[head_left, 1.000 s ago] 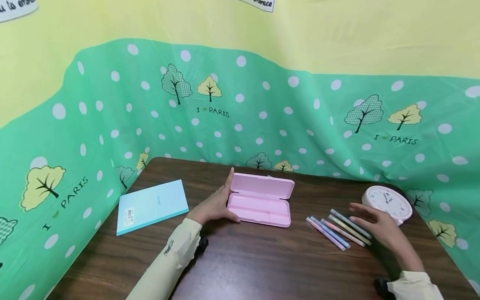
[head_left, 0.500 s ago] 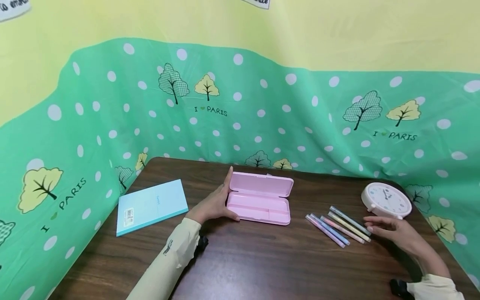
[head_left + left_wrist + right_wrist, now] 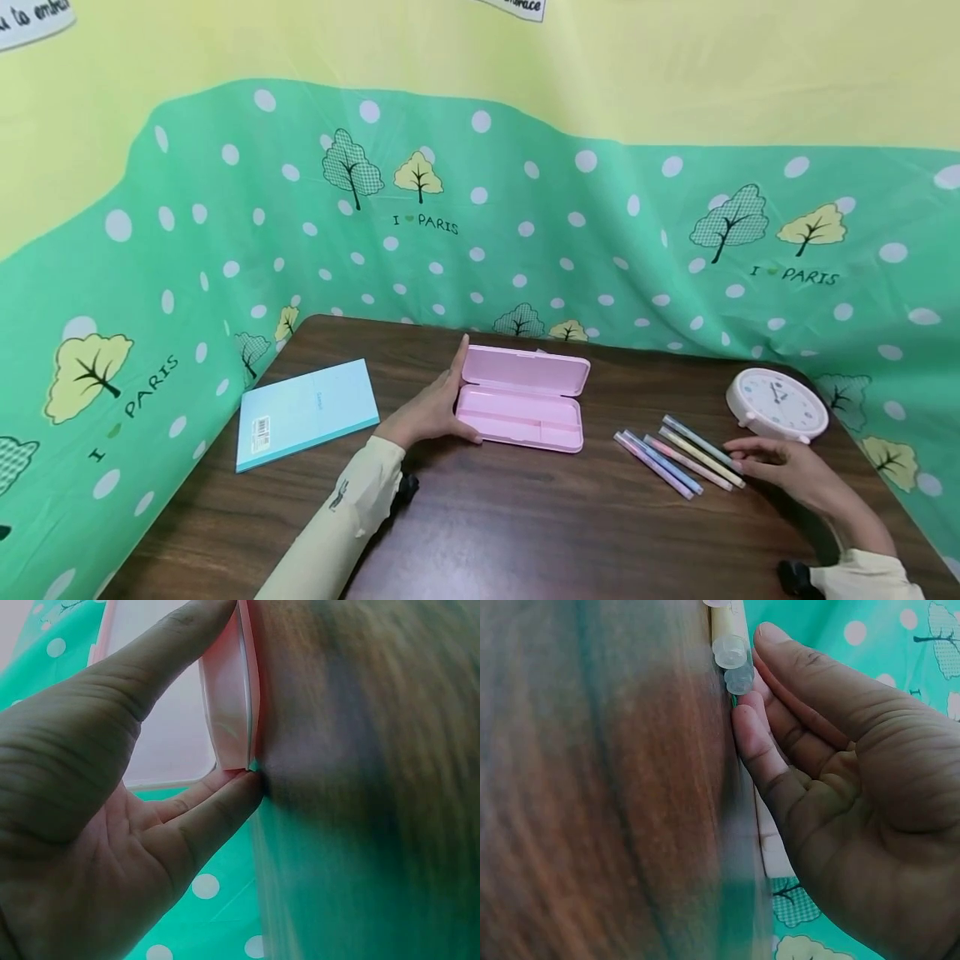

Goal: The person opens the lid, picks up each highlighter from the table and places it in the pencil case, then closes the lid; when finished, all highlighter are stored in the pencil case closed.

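A pink pencil case [image 3: 517, 419] lies with its lid raised, compartments showing. My left hand [image 3: 429, 408] holds its left end, thumb at the front edge and fingers reaching up to the lid. In the left wrist view, the thumb and fingers of the left hand [image 3: 127, 772] span the end of the case [image 3: 229, 712]. Several slim pens lie to the right of the case. My right hand [image 3: 787, 471] is at the near end of the grey-blue pen [image 3: 703, 444]. In the right wrist view, relaxed fingers of the right hand [image 3: 840, 772] surround that pen's end [image 3: 740, 679], thumb apart from it.
A white round clock [image 3: 777, 404] stands just behind the right hand. Beside the grey-blue pen lie a yellow pen [image 3: 701, 455] and other pastel ones. A light blue notebook [image 3: 307, 412] lies at the left of the brown table [image 3: 465, 525]. Green patterned cloth [image 3: 420, 275] hangs behind.
My right hand has drawn back from above the pens and the clock's edge, lower and to the right, to the grey-blue pen's end. The left hand stays at the pencil case.
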